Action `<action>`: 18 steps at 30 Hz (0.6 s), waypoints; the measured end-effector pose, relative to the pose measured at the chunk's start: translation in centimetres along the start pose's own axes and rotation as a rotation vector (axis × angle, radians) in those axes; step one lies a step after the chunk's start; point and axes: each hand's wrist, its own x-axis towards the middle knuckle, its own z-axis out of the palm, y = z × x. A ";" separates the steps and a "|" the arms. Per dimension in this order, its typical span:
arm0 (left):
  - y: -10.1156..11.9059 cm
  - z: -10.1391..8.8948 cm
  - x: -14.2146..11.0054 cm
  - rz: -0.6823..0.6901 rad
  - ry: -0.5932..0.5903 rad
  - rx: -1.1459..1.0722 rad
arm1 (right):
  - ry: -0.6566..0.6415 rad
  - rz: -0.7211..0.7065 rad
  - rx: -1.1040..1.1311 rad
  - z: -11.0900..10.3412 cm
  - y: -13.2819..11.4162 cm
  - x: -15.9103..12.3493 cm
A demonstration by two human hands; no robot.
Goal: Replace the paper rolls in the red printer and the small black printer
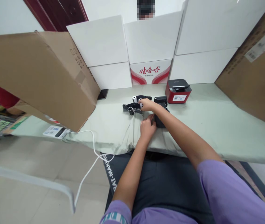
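My right hand (146,105) reaches in from the right over a small cluster of items. Its fingers are closed around a small white roll, mostly hidden by them. Beside it stands another white roll (134,99) with a dark hole in its end. Black strap-like pieces (129,107) lie around the rolls, and a short tube with a shiny rim (131,111) sits in front. Nearer to me, my left hand (147,127) has its fingers curled against the edge of a black case (160,122), partly covered by my right forearm. Behind that forearm is a black box-like part (160,100).
A red and black box-shaped device (178,91) stands right of the hands. White boxes (150,71) form a wall behind, with large cardboard boxes (60,74) on both sides. A phone (103,94) lies at left. A white cable (92,140) hangs over the table's front edge.
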 end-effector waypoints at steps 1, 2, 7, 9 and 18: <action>0.0 0.0 0.0 0.001 0.000 0.001 | -0.008 -0.008 0.010 -0.1 0.0 0.0; 0.0 0.0 0.0 0.003 0.000 0.002 | -0.013 -0.009 0.014 -0.1 0.1 -0.1; 0.1 0.1 0.0 0.012 0.001 0.014 | -0.026 -0.006 -0.020 0.0 0.8 -0.4; 0.2 0.1 0.0 0.017 0.003 0.019 | -0.033 0.001 -0.034 0.3 0.9 -0.3; 0.3 -0.1 -0.1 0.003 -0.007 0.070 | 0.021 0.117 -0.026 1.7 0.3 -0.2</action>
